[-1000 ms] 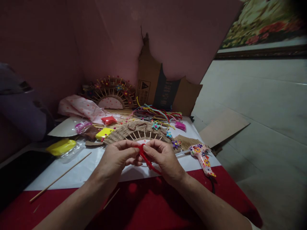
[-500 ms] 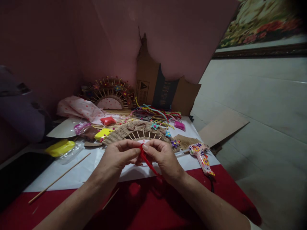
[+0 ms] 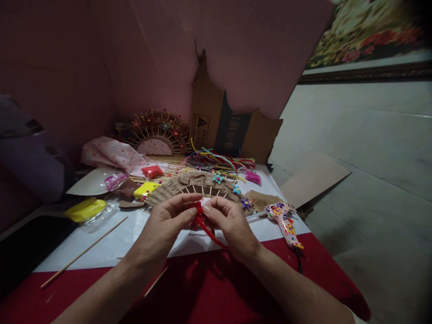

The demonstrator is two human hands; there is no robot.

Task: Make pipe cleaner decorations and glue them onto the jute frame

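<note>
Gripping red string (image 3: 210, 234) in pinched left hand (image 3: 170, 219) and pinched right hand (image 3: 232, 221), near half-round woven arch (image 3: 168, 188).

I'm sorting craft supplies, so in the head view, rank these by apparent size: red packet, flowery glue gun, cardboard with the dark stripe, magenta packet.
1. Cardboard with the dark stripe
2. Flowery glue gun
3. Red packet and magenta packet: too alike to rank.

This is looking like a home: a dark-framed floral painting (image 3: 374, 45) is hanging beyond a red-clothed craft worktop (image 3: 324, 270).
</note>
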